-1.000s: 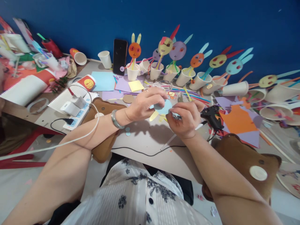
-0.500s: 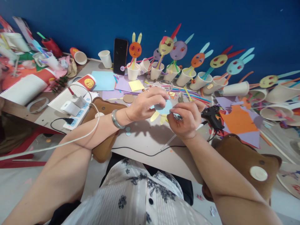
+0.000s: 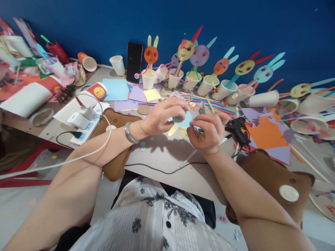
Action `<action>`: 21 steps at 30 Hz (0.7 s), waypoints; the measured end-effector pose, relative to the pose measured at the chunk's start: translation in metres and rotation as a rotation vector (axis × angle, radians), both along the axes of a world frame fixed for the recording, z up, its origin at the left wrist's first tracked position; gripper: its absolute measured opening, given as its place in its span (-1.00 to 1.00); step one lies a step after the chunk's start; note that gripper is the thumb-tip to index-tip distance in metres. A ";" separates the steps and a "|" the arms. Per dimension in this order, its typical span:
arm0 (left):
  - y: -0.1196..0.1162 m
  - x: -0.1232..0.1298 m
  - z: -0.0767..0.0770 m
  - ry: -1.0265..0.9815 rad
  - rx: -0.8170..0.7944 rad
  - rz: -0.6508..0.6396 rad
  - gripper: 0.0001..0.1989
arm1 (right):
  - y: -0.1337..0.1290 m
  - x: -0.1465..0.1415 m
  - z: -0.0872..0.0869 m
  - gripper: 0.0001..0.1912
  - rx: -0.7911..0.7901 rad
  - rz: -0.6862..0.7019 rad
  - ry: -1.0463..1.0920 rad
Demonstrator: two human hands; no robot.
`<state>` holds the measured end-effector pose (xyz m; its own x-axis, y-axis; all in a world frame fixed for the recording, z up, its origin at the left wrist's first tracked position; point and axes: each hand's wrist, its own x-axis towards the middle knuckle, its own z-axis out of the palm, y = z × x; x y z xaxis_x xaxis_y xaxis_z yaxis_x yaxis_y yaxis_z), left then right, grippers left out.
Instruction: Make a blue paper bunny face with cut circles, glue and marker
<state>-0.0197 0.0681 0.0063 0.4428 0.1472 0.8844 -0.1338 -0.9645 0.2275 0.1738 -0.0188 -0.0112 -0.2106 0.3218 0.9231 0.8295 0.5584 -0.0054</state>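
Observation:
Between my hands, above the table, is a light blue paper rabbit head (image 3: 185, 120) with pale yellow ears (image 3: 173, 130) pointing down toward me. My left hand (image 3: 167, 115), with a bangle at its wrist, grips the head's left side between thumb and fingers. At the right edge my right hand (image 3: 208, 132) is closed in a pinch, its fingertips touching the head. Something small and dark shows between those fingers, too hidden to name. Beyond, finished paper rabbits such as an orange one (image 3: 151, 55) stand in paper cups (image 3: 149, 80).
A black glue gun (image 3: 238, 131) lies right of my hands. On the left are a power strip (image 3: 86, 130) with chargers and a white cable. A phone (image 3: 134, 62) leans on the blue wall. Orange paper (image 3: 267, 132) and brown cushions (image 3: 272, 184) lie right. A black cord crosses the front.
Almost nothing differs. Both hands keep their hold at the blue rabbit head, and the view has shifted only very slightly.

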 end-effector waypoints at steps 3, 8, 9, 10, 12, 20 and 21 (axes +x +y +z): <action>0.000 0.000 0.001 0.003 0.000 0.004 -0.89 | -0.001 0.002 -0.003 -0.91 -0.047 -0.107 -0.024; -0.001 0.000 0.001 -0.005 0.007 0.005 -0.92 | -0.001 0.001 -0.001 -0.93 -0.048 -0.143 -0.012; -0.001 0.000 0.001 -0.012 0.011 0.004 -0.92 | -0.001 0.001 -0.001 -0.93 -0.036 -0.121 -0.009; -0.001 0.000 0.001 -0.018 0.015 0.002 -0.92 | -0.001 0.001 0.000 -0.93 -0.030 -0.098 -0.008; 0.000 0.000 0.001 -0.020 0.017 0.000 -0.91 | -0.001 0.001 0.000 -0.91 -0.044 -0.078 -0.010; 0.004 0.003 -0.001 0.054 -0.170 -0.063 -0.73 | 0.000 -0.001 0.000 -0.95 -0.100 -0.065 0.025; 0.005 0.004 -0.001 0.049 -0.187 -0.081 -0.72 | 0.000 -0.001 0.000 -0.93 -0.094 -0.050 0.032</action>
